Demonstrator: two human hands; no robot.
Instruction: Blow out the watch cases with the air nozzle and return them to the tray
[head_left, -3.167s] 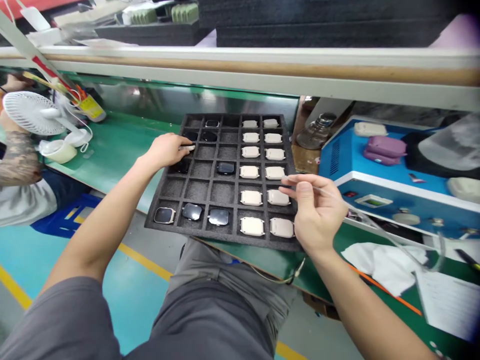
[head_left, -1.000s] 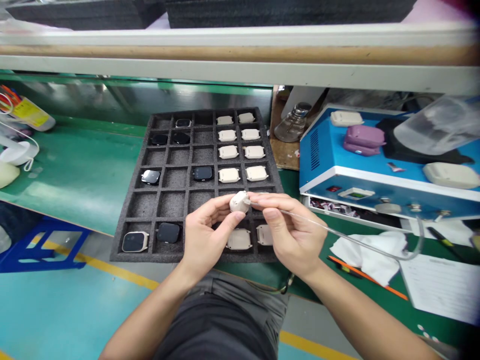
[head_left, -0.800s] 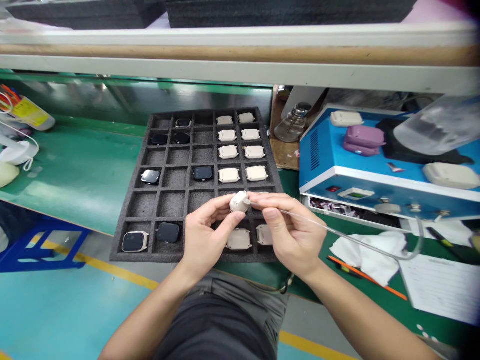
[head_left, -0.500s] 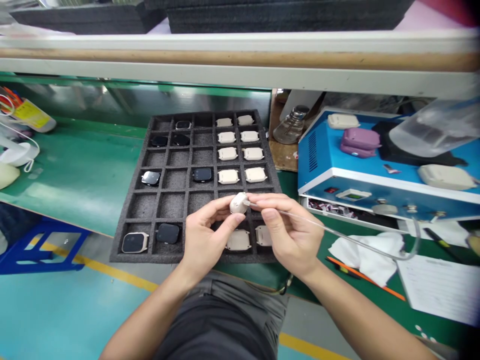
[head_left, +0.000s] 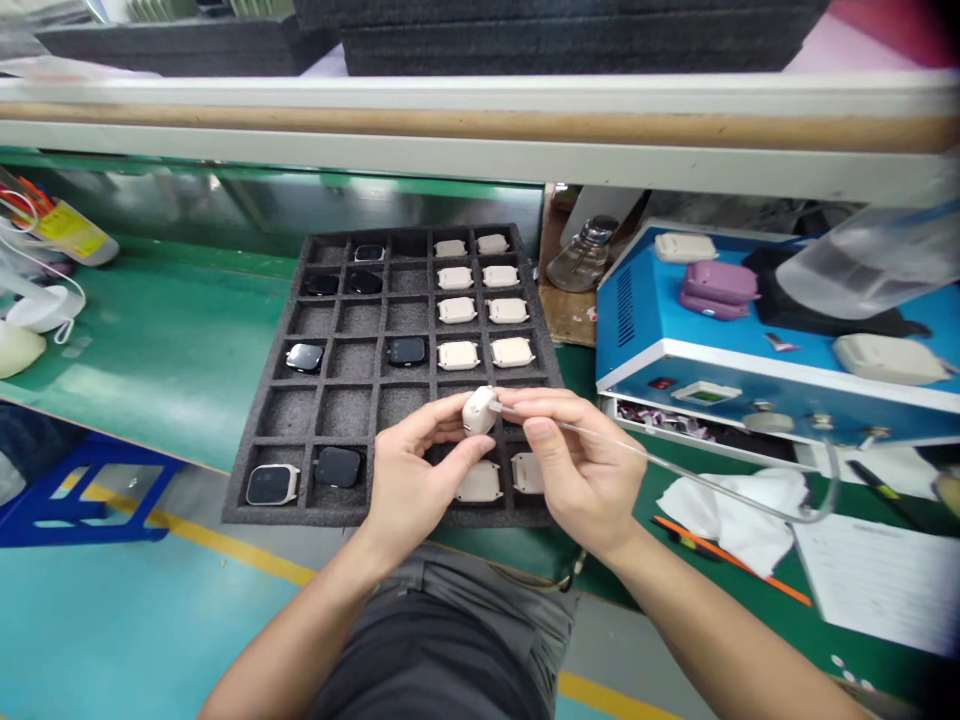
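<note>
Between thumb and fingers, my left hand [head_left: 421, 462] holds a beige watch case [head_left: 478, 411] on edge above the grey foam tray [head_left: 259, 440]. My right hand [head_left: 589, 462] pinches the end of a clear tube [head_left: 675, 466], whose tip meets the right side of that case. Several beige cases [head_left: 457, 354] lie in the tray's right-hand columns, and several dark-faced watches [head_left: 337, 467] sit in its left and middle ones. Part of the tray's lower right is hidden behind my hands.
At the right stands a blue machine [head_left: 634, 345] with purple cases [head_left: 718, 288] and beige cases on top. White cloth [head_left: 739, 515], an orange stick [head_left: 757, 565] and paper [head_left: 885, 575] lie before it. A glass bottle [head_left: 583, 255] stands behind, under a shelf [head_left: 450, 165].
The beige case has turned slightly in my left hand, and its lower edge shows more. My right hand keeps its pinch on the tube. The whole view has shifted a little.
</note>
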